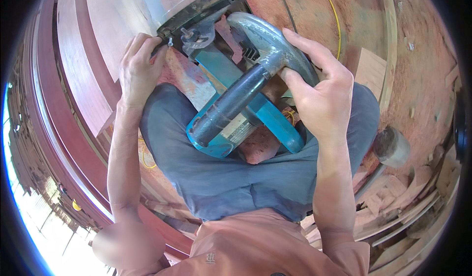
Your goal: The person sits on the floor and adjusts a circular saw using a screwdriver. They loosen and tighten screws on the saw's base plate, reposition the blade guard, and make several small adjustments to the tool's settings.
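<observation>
Between my knees sits a teal power tool (281,123), seemingly a circular saw, with a black bar handle (231,104). A rounded grey metal guard (290,55) joins the handle's far end. My right hand (325,87) grips the guard's right side, thumb on the near edge and fingers along the outer edge. Beyond the tool, a broad pale metal plate (172,0) has a dark frame along its near edge. At that frame's left corner, beside a small bolt, my left hand (139,69) is closed with fingers curled; a dark bit shows at its fingertips, too little to name.
Long reddish-brown boards (73,143) run along the left. A yellow cord (337,20) crosses the sawdust-covered ground at the far right. A pale wood piece (369,74) and a grey cylindrical block (392,147) lie right of my knee, near scattered wood offcuts (393,197).
</observation>
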Motion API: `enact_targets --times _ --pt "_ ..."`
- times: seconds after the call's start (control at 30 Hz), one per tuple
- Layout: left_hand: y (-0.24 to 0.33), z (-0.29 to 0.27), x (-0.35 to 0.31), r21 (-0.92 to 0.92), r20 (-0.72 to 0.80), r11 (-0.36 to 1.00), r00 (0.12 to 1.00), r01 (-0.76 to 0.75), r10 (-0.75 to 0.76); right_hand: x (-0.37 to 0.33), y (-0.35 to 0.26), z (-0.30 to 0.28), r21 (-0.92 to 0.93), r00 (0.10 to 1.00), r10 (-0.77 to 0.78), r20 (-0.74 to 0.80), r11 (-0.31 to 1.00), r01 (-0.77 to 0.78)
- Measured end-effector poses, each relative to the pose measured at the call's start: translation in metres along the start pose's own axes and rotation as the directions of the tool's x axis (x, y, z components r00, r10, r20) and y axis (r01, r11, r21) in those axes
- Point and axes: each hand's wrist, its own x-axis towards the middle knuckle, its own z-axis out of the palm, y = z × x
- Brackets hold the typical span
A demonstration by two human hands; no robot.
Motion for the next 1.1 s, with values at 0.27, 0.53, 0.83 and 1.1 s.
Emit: enact_targets --times 0.27,0.53,0.83,1.1 --pt "-0.0011 0.0058 0.0004 -0.020 -0.035 0.999 0.999 -0.025 0.024 0.0022 0.0061 0.0016 0.006 0.997 -0.052 -0.057 0.999 0.052" --pt "-0.0007 0.0061 -0.0004 -0.034 -0.009 0.999 1.000 0.002 -0.002 -0.0009 -0.0018 -0.0032 0.012 0.999 0.037 0.020 0.999 -0.038" --pt "0.0019 0.0074 0.0013 -0.023 -0.039 0.999 0.999 0.025 -0.026 0.0009 0.0012 -0.0030 -0.002 1.000 -0.002 0.009 1.000 0.002" --pt "0.0019 0.0049 0.0022 -0.021 -0.018 1.000 1.000 0.020 -0.021 0.0025 0.0073 -0.0011 -0.039 0.995 -0.088 -0.044 0.996 0.086"
